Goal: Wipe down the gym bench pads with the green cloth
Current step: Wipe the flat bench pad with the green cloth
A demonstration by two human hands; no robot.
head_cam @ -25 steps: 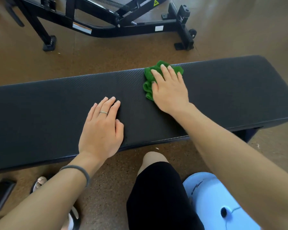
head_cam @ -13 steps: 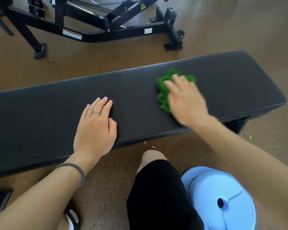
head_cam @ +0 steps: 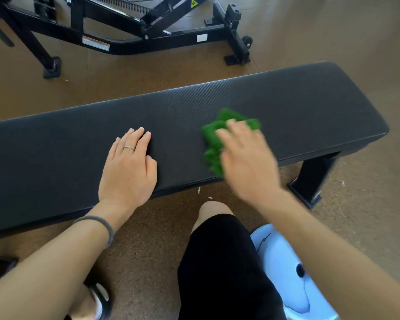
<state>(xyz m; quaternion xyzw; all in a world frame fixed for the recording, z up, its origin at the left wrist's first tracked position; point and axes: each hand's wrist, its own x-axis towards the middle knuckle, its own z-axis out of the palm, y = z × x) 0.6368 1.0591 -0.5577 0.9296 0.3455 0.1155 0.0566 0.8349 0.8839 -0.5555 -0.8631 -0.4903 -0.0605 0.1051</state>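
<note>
The wiping looks to be in full swing, though how much of the bench pad (head_cam: pixel 310 107) is already clean cannot be read from its surface: the black textured top shows no damp streaks or visible dirt on either side of the cloth. Judging from where the work sits, the stretch toward the right end and the long stretch under and beyond the left hand are both likely to need passes; any other pads of the bench (if it has them) are out of view.

The green cloth (head_cam: pixel 214 137) lies bunched on the pad, right of centre and close to the near edge. The right hand (head_cam: pixel 245 158) lies flat over it, palm down, fingers extended and pressing the cloth to the pad rather than curled round it; the hand is blurred, so the exact finger spread is hard to tell. The forearm reaches in from the lower right.

The left hand (head_cam: pixel 129 167) rests flat on the pad, well apart from the cloth, fingers straight and together, holding nothing and apparently bracing the body.
</note>
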